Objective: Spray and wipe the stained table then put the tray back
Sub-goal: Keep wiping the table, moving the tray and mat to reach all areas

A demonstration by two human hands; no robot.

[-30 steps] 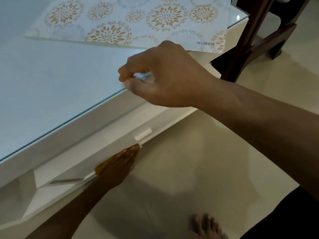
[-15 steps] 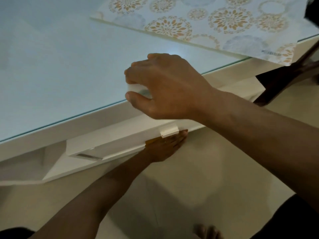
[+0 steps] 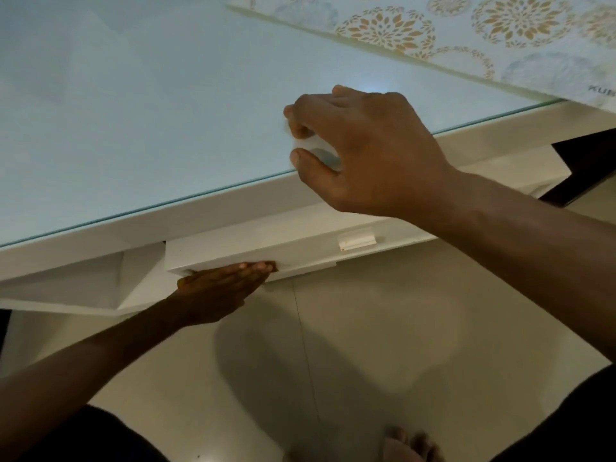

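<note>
**Wiping moves inward from the table's edge**

While the right hand [image 3: 363, 151] curls shut around a small white wad [image 3: 316, 150], seemingly a tissue or cloth, it presses on the glass table [image 3: 140, 121] at the frame's centre, having shifted up from the rim where it pinched a second ago. The left hand [image 3: 220, 291], flat and open, has slid left along the underside of the white drawer-like panel [image 3: 253, 251], steadying it. The patterned tray [image 3: 500, 35] lies at the upper right, overhanging the table's corner, not yet returned. Wiping looks under way.
</note>
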